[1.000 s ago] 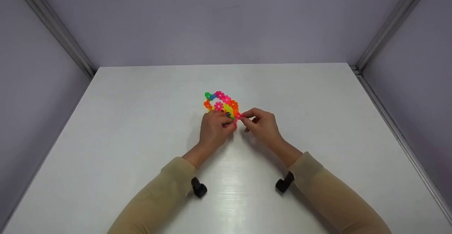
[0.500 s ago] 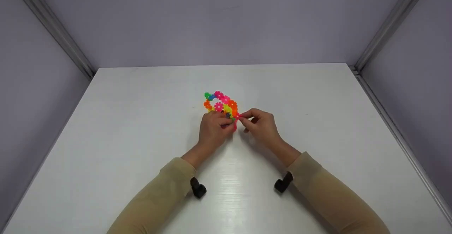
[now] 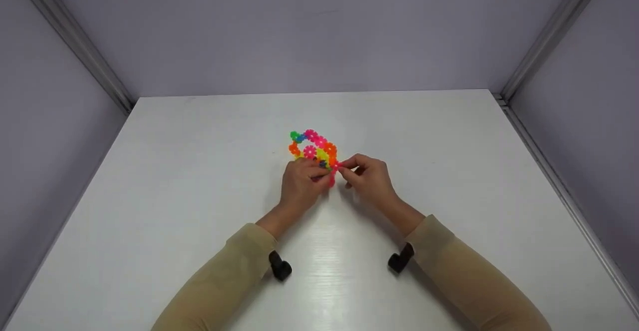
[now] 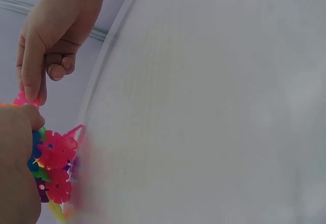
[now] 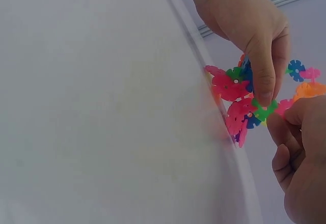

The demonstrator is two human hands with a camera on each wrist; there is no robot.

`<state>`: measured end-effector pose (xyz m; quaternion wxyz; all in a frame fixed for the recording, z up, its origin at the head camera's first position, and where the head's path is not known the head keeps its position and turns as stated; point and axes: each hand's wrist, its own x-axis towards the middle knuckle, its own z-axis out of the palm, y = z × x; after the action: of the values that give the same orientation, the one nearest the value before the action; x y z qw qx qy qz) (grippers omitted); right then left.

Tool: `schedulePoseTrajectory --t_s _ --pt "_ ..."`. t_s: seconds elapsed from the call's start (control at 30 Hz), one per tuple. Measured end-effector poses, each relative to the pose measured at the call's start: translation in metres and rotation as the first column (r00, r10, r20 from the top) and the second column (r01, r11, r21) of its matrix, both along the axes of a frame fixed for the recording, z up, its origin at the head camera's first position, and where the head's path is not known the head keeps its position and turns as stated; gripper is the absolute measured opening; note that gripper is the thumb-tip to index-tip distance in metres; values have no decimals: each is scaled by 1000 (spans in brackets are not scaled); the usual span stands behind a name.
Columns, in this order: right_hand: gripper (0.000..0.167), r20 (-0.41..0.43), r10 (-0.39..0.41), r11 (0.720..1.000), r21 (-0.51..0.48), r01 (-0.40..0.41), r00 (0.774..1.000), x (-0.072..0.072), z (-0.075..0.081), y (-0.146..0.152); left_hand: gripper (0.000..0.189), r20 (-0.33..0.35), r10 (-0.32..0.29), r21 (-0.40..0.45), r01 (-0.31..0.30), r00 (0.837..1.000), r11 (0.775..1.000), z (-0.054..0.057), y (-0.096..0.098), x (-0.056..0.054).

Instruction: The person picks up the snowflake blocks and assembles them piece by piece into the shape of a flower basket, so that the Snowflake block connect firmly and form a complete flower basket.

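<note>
A build of notched plastic snowflake discs [image 3: 329,149], in pink, orange, yellow, green and blue, stands near the middle of the table, part of it curving in an open ring. My left hand [image 3: 301,181] grips its near side and hides some discs. In the right wrist view the left thumb and fingers pinch a green disc [image 5: 264,110] of the build. My right hand [image 3: 370,177] pinches a pink disc [image 3: 337,165] at the right edge of the build between thumb and forefinger. That pink disc [image 4: 25,100] meets the build right beside the left fingertips.
The white tabletop [image 3: 199,186] stretches around both hands. Pale panels [image 3: 319,31] rise behind it and at both sides, with metal rails [image 3: 529,36] at the corners. A black wrist camera [image 3: 280,267] sits on the left cuff, another [image 3: 400,259] on the right.
The right hand has edged slightly left with the pink disc, closer against the build. The left hand keeps its grip almost in place.
</note>
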<state>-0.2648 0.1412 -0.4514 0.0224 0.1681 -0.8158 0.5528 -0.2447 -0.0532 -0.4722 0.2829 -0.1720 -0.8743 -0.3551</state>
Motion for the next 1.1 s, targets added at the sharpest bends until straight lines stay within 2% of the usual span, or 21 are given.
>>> schedulePoseTrajectory --t_s 0.23,0.5,0.87,1.1 --pt "4 -10 0 1000 1 0 1000 1 1 0 8 -45 -15 27 16 999 1000 0 1 0" --pt "5 -58 -1 1000 8 2 998 1 -3 0 9 -32 -9 22 10 999 1000 -1 4 1" --pt "5 54 -15 998 63 12 998 1 3 -4 6 -57 -9 26 10 998 1000 -4 3 0" --pt "5 88 11 998 57 -16 996 -5 3 0 9 -20 -19 30 19 1000 999 -1 3 -4"
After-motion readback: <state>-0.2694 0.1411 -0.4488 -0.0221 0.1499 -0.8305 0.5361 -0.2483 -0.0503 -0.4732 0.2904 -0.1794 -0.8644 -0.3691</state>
